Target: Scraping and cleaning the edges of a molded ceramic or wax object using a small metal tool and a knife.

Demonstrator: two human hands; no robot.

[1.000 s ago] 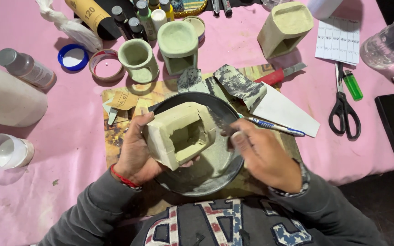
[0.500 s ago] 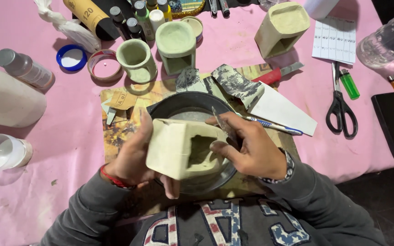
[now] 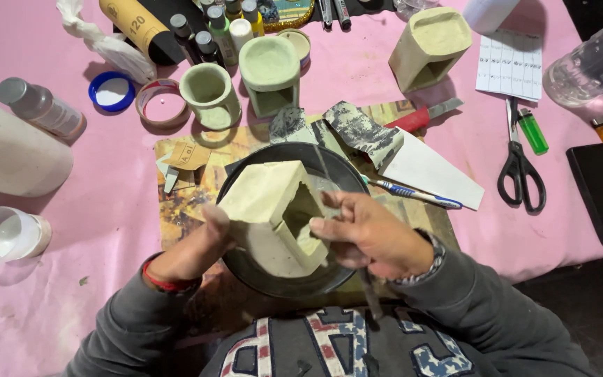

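Left hand (image 3: 193, 248) cupped, thumb raised; right hand (image 3: 375, 237) curled, fingers (image 3: 326, 225) pinched together.

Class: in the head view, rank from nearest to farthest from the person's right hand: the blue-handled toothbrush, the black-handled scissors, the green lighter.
From the right hand:
1. Blue-handled toothbrush, just above it.
2. Black-handled scissors, farther right.
3. Green lighter, up beyond the scissors.
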